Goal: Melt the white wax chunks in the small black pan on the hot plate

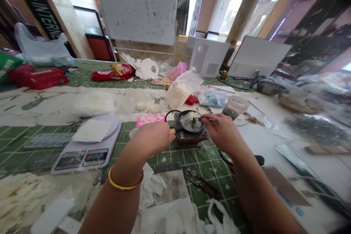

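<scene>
My left hand (153, 138) is closed around the wooden handle of a small black pan (191, 123). The pan sits on a small dark heater (190, 138) on the green cutting mat (175, 157). Whitish lumps lie in the pan. My right hand (221, 131) pinches a thin stirring stick (208, 119) whose tip reaches into the pan. A gold bangle (124, 184) circles my left wrist.
A white kitchen scale (87, 146) stands at the left. A pink mould (150, 119) lies behind my left hand. A bag of white granules (182, 88) and a lidded jar (234, 106) are beyond the pan. Scissors (202, 183) and crumpled tissue (164, 204) lie near me.
</scene>
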Motion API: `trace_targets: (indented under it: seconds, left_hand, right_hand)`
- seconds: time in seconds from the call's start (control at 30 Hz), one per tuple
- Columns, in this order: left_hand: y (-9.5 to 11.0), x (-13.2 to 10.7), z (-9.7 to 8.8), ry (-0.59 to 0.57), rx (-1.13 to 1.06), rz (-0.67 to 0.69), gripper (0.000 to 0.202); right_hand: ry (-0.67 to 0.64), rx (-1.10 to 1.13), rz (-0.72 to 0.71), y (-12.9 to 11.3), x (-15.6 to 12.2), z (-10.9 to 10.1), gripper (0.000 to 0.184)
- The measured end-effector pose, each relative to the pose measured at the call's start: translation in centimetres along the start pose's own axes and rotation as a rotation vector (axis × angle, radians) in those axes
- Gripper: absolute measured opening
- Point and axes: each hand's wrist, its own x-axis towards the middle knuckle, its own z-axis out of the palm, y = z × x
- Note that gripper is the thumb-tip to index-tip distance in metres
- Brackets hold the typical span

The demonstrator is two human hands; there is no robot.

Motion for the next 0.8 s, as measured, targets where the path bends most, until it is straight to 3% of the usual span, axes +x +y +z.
trace_targets:
  seconds: [0.13,0.3,0.43,0.57,0.73,0.8]
  left_hand:
    - [-0.01,-0.01,-0.02,-0.003,-0.013,0.011,0.04]
    - [-0.06,-0.05,0.03,0.005,0.013,0.013,0.042]
    - [-0.01,-0.07,-0.08,-0.011,0.01,0.021,0.04]
    - [0.03,-0.02,-0.08,-0.005,-0.007,0.002,0.043]
    - [-0.13,0.14,0.19,-0.003,-0.012,0.011,0.044]
    - [-0.22,0.22,0.31,0.002,-0.005,0.023,0.045]
  right_hand:
    - [-0.092,0.062,-0.084,-0.58,-0.41,-0.24,0.03]
    - [-0.02,0.037,0.009,-0.3,-0.17,-0.37,0.031]
    - [-0.117,0.052,-0.052,-0.36,-0.15,-0.07,0.03]
    - [-0.037,0.123,-0.044,-0.75,-0.5,-0.08,0.031]
    - [-0.125,0.049,-0.098,-0.52,-0.42,-0.16,0.03]
    - [-0.051,0.002,-0.04,-0.3,-0.36,-0.33,0.03]
